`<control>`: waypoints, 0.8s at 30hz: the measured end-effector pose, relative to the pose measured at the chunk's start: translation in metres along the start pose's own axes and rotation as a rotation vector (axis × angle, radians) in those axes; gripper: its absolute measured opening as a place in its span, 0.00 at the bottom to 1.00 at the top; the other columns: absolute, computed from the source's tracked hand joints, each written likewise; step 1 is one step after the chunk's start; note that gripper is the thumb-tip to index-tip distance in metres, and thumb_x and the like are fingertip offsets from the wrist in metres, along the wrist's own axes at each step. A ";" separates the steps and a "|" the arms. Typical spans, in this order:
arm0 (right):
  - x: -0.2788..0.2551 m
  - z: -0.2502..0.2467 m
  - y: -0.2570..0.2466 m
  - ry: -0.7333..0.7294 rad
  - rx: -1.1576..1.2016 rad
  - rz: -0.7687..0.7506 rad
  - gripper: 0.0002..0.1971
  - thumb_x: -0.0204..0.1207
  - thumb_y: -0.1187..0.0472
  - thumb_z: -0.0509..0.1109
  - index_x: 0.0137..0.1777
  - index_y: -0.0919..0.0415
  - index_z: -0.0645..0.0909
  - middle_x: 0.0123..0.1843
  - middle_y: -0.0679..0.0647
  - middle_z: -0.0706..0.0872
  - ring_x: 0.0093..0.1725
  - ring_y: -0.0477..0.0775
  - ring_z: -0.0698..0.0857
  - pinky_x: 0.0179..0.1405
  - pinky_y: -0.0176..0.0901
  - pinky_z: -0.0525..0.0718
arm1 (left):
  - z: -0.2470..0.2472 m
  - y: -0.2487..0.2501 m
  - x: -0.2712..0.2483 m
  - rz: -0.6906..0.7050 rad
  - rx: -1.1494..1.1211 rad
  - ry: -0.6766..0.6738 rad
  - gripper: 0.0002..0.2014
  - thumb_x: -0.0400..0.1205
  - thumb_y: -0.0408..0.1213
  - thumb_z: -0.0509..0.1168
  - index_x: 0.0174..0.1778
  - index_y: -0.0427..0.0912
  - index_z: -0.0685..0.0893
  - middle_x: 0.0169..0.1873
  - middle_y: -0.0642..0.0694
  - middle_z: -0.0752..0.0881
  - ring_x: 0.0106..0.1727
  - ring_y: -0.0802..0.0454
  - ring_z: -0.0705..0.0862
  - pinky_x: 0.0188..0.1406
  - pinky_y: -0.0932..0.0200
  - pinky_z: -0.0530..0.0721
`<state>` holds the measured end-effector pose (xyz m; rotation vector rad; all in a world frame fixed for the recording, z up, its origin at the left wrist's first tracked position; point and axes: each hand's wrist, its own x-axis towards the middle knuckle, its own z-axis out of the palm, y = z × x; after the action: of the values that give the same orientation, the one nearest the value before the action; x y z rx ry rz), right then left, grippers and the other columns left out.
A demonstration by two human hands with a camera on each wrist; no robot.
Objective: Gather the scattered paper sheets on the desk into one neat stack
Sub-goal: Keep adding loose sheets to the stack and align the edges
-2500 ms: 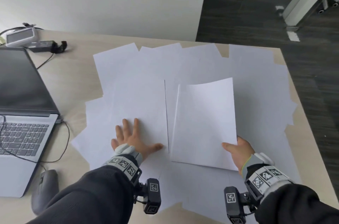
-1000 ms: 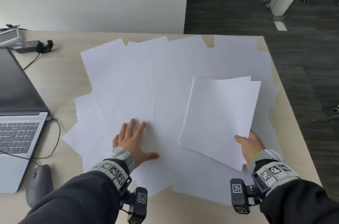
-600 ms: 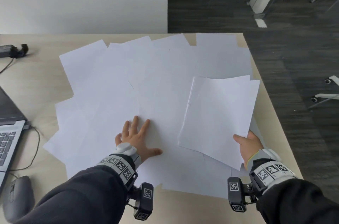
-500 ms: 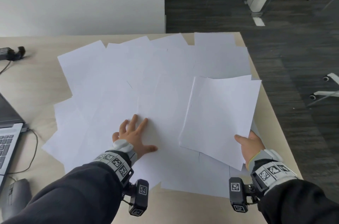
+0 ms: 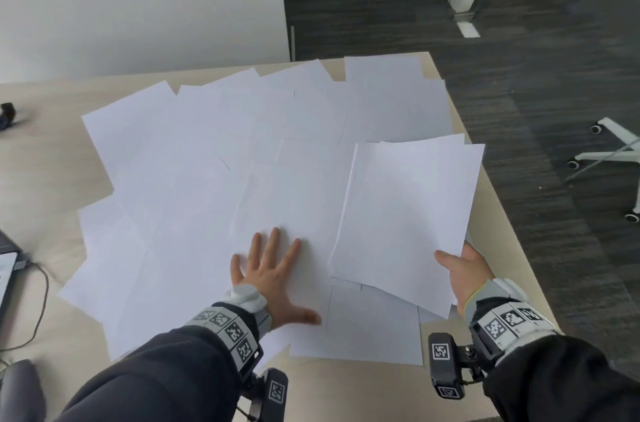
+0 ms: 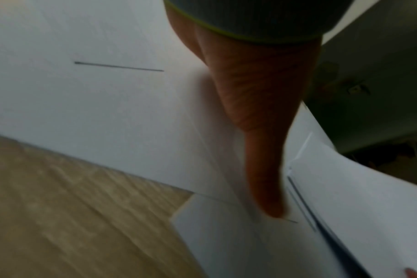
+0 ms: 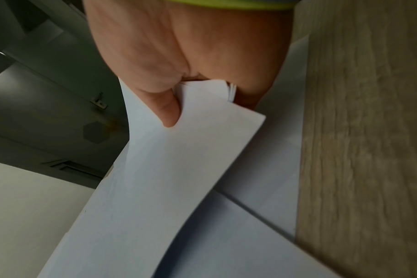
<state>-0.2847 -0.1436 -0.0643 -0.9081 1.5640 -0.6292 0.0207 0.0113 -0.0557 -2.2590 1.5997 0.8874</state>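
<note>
A small bundle of white sheets (image 5: 408,214) is held up off the desk at the near right, its far edge fanned so that at least two sheets show. The right hand (image 5: 462,274) pinches the bundle's near right corner, thumb on top and fingers underneath; the right wrist view shows several sheet edges clamped at the thumb's base. Compared with a couple of seconds ago, the bundle has turned clockwise and moved right, and now shows more than one sheet edge where it showed a single sheet before, so one more page seems to have been added. The left hand (image 5: 273,278) lies flat with fingers spread, pressing on the loose sheets (image 5: 214,186) just left of the bundle. It has slid right since then, probably dragging the next page toward the bundle.

Most of the job remains: many white sheets overlap at odd angles across the middle and far part of the desk (image 5: 45,158), from the left of centre to the right edge.

The desk is pale wood grain. At the far left sits a small dark object, at the near left a cable (image 5: 38,300), a laptop corner and part of a mouse (image 5: 20,390). Beyond the desk are a white wall on the left and dark carpet on the right, with a white chair base (image 5: 616,151) on casters.
</note>
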 end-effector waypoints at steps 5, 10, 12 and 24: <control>0.001 -0.012 0.003 0.003 0.012 0.024 0.15 0.81 0.73 0.65 0.58 0.53 0.83 0.51 0.54 0.89 0.48 0.60 0.87 0.56 0.55 0.81 | -0.002 -0.004 0.004 -0.004 0.036 0.014 0.69 0.54 0.84 0.66 0.81 0.72 0.26 0.83 0.56 0.22 0.84 0.46 0.22 0.84 0.30 0.36; -0.007 -0.021 0.006 -0.015 0.033 0.047 0.14 0.81 0.73 0.65 0.60 0.56 0.82 0.52 0.55 0.89 0.48 0.60 0.86 0.52 0.54 0.82 | -0.008 -0.010 0.004 -0.006 -0.035 0.121 0.61 0.62 0.80 0.67 0.86 0.69 0.40 0.87 0.63 0.35 0.88 0.53 0.35 0.86 0.40 0.47; -0.012 -0.024 0.005 -0.027 0.038 0.050 0.15 0.82 0.73 0.65 0.62 0.56 0.81 0.52 0.55 0.89 0.48 0.60 0.86 0.50 0.53 0.82 | -0.015 -0.013 0.005 -0.009 -0.097 0.170 0.53 0.69 0.75 0.67 0.87 0.67 0.49 0.88 0.64 0.45 0.89 0.56 0.44 0.85 0.43 0.54; -0.047 0.004 0.003 -0.228 -0.072 0.037 0.17 0.80 0.72 0.65 0.57 0.46 0.82 0.54 0.51 0.90 0.55 0.58 0.88 0.62 0.60 0.84 | -0.044 0.058 0.011 0.150 -0.394 0.305 0.50 0.60 0.81 0.61 0.80 0.63 0.73 0.81 0.66 0.71 0.85 0.60 0.64 0.84 0.53 0.63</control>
<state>-0.2801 -0.1027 -0.0417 -0.9675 1.4024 -0.4297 -0.0145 -0.0413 -0.0183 -2.6789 1.8839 1.0098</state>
